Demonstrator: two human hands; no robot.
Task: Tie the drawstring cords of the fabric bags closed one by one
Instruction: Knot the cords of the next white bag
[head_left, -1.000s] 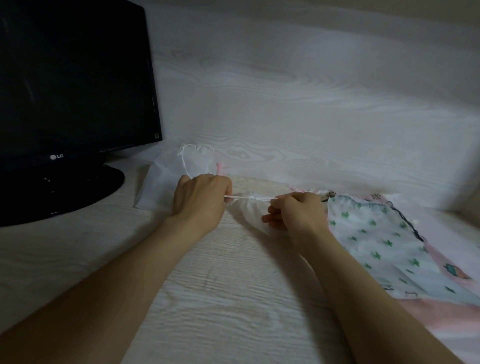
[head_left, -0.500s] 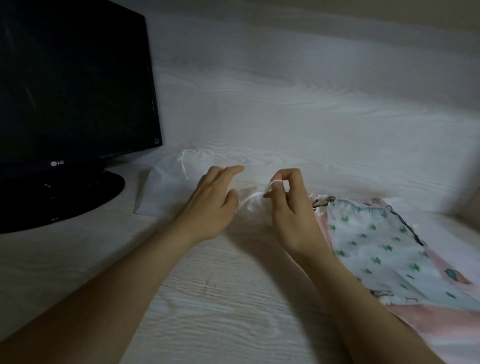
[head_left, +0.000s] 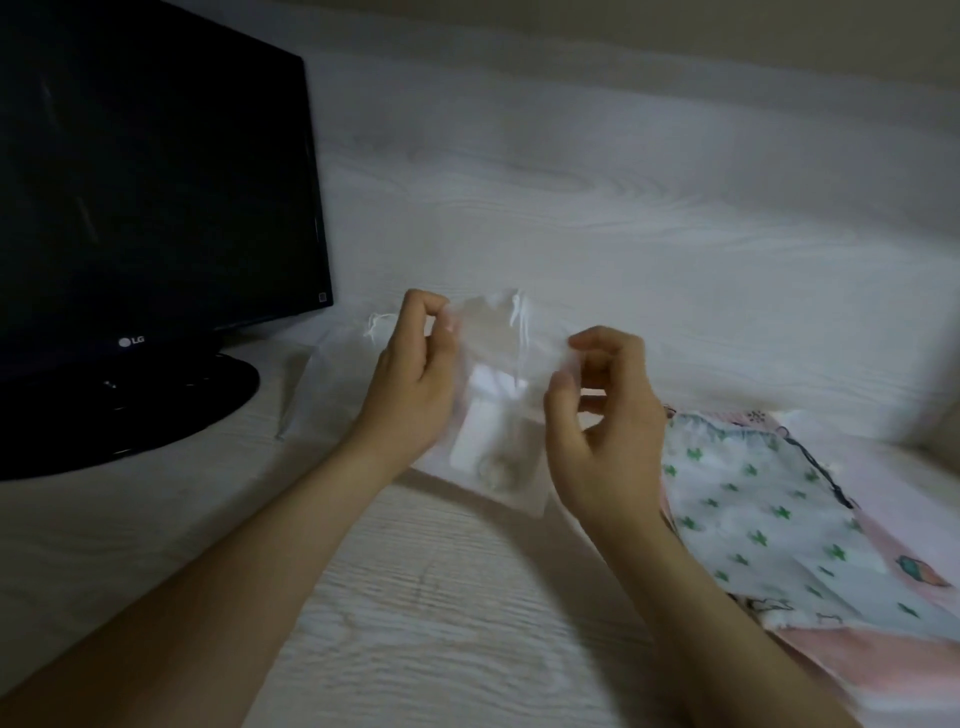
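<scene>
Fabric bags (head_left: 498, 447), perhaps four; two hands (head_left: 410, 384) (head_left: 602, 415)

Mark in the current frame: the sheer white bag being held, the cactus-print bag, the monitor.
sheer white bag (head_left: 491, 410), head view, middle of its translucent front.
cactus-print bag (head_left: 753, 499), head view, centre of the printed fabric.
monitor (head_left: 156, 182), head view, middle of the dark screen.
</scene>
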